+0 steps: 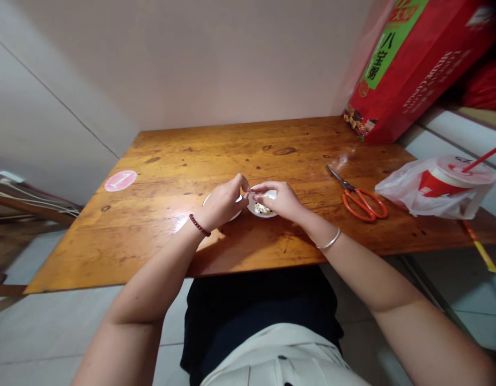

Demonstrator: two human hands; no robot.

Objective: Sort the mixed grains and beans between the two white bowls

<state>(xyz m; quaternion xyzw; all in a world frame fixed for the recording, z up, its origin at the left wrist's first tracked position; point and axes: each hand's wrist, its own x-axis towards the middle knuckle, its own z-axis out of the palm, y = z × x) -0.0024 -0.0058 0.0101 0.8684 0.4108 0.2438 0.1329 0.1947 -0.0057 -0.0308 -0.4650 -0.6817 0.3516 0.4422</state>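
Observation:
My left hand (221, 203), with a dark red bead bracelet (199, 225) at its wrist, is closed in a pinch above a white dish (208, 200) that it mostly hides. Across from it, my right hand (280, 199) pinches too, and the fingertips of both hands nearly meet. Whatever they hold is too small to make out. Below the right fingers sits a second small white dish (253, 207) with several tiny yellow, white and dark bead-like pieces (264, 208) in it. A silver bangle (330, 239) circles my right wrist.
Orange-handled scissors (358, 199) lie on the wooden table (151, 225), right of my hands. Farther right stands a red and white cup (444, 179) in a plastic bag. A red box (416, 69) leans at the back right. A pink round sticker (120, 180) is at left.

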